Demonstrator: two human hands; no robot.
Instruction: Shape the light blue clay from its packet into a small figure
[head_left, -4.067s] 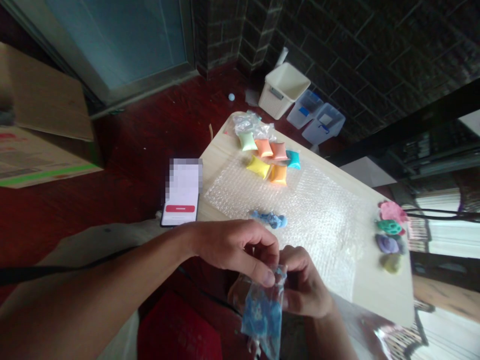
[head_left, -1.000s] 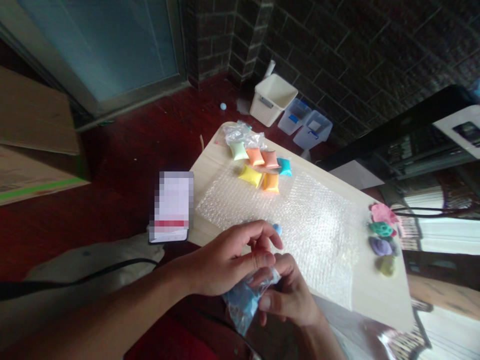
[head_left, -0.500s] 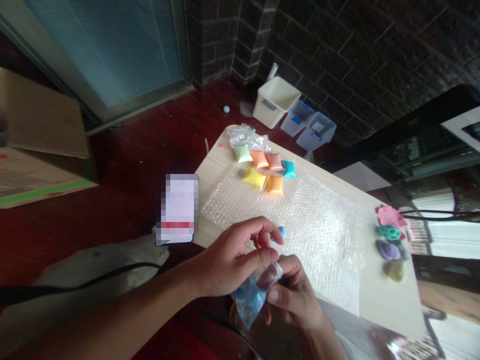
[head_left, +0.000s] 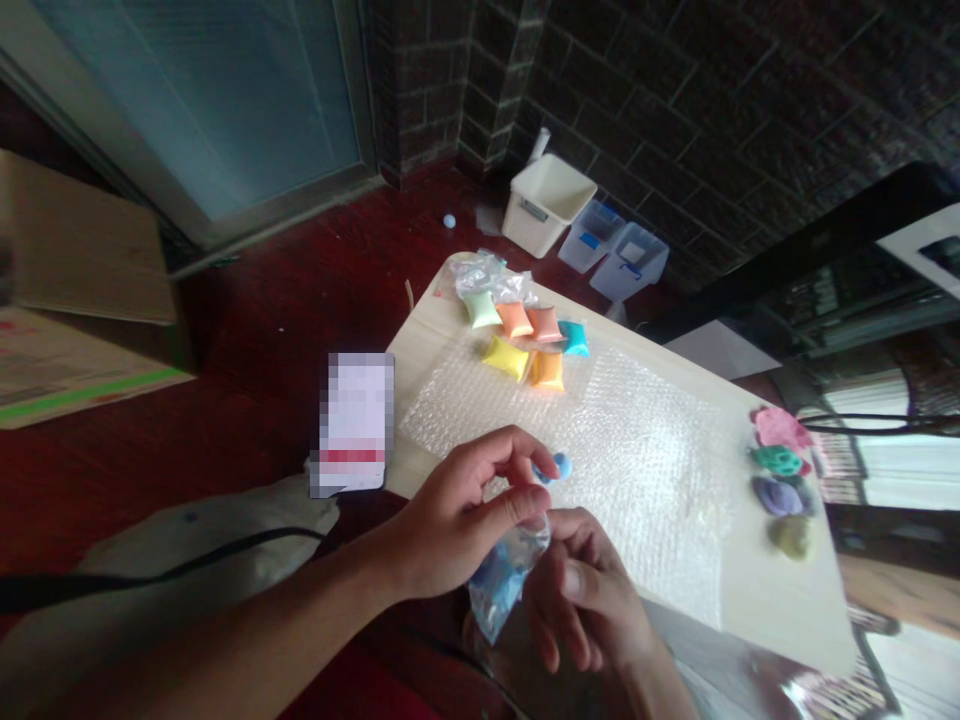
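Near the table's front edge, my left hand [head_left: 472, 510] is closed on a small clear plastic bag [head_left: 496, 590] with soft blue clay inside. The bag hangs below my thumb, its lower corner pointing down. Just past my left fingertips, small light blue clay balls [head_left: 561, 466] show at the bubble wrap; my fingers partly cover one, and I cannot tell if they touch it. My right hand [head_left: 589, 590] is beside the bag, fingers loosely bent and thumb apart from it. Its index finger is close to the bag's edge; contact is unclear.
Bubble wrap [head_left: 637, 450] covers much of the table [head_left: 795, 620]. Several coloured clay packets [head_left: 505, 357] lie toward the back, beside crumpled plastic [head_left: 487, 275]. Shaped clay pieces [head_left: 780, 495] line the right end. A phone [head_left: 352, 420] is at the left edge; bins [head_left: 536, 215] stand beyond.
My right thumb has come off the bag and the hand has moved slightly right. My left hand still holds the bag. The view has shifted a little.
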